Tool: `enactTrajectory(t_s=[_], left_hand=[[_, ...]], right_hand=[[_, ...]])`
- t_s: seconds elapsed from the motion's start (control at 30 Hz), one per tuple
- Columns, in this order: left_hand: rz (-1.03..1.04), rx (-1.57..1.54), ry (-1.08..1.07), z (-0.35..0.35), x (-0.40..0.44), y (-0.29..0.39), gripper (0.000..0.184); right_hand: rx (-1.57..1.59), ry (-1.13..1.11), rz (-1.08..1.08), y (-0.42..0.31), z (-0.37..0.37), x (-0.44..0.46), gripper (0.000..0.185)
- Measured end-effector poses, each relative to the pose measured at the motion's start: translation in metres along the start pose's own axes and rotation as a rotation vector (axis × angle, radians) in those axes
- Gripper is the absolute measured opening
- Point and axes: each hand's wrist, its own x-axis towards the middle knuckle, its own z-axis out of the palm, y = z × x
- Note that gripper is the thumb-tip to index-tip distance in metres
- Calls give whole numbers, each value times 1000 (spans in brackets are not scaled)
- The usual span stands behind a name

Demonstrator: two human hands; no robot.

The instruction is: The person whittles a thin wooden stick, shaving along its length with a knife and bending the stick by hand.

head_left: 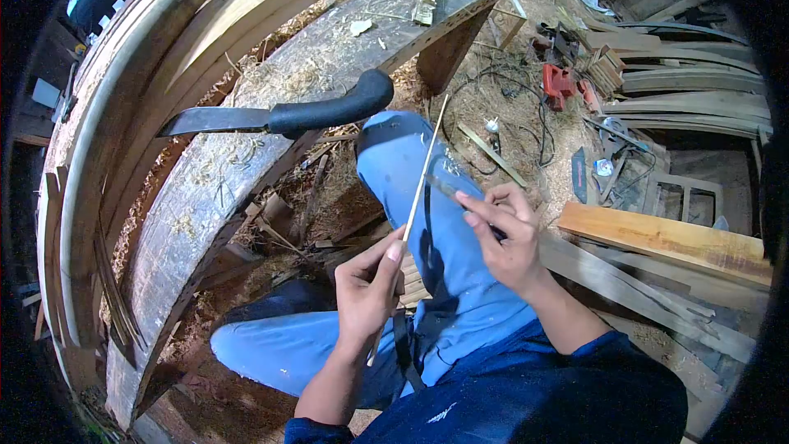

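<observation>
Between the thumb and fingers of my left hand point(371, 288) is a thin pale wooden stick point(421, 177), slanting up and away over my knee. Its lower end comes out below the hand. My right hand point(505, 234) is closed on a small knife point(444, 187), whose short blade points left toward the middle of the stick. Most of the knife's handle is hidden by the fingers, and I cannot tell whether the blade touches the stick. Pale shavings lie on my blue trouser leg point(452, 166) just beyond the blade.
A large knife with a black handle point(329, 111) lies on the curved plank point(177, 222), among shavings. Curved wooden beams point(115, 115) run along the left. A red power tool point(556, 86), a cable and a thick yellowish board point(657, 234) lie on the right.
</observation>
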Motion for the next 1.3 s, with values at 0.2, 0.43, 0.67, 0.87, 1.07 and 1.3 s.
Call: enactTrajectory(t_s=[0.2, 0.43, 0.67, 0.87, 1.07, 1.3], left_hand=[[-13, -4, 60, 4, 10, 7, 33], [5, 12, 84, 9, 16, 7, 33], [-4, -69, 105, 12, 23, 4, 29], [-4, -132, 72, 10, 22, 0, 31], [-2, -98, 57, 4, 7, -3, 30], [-59, -100, 62, -2, 1, -8, 27]], right_hand=[[-43, -109, 20, -10, 5, 13, 28], [18, -218, 14, -14, 7, 12, 21], [70, -214, -4, -13, 12, 10, 26], [2, -171, -24, -10, 14, 7, 26], [-90, -142, -1, -2, 15, 7, 25], [-4, -20, 26, 5, 17, 22, 24]])
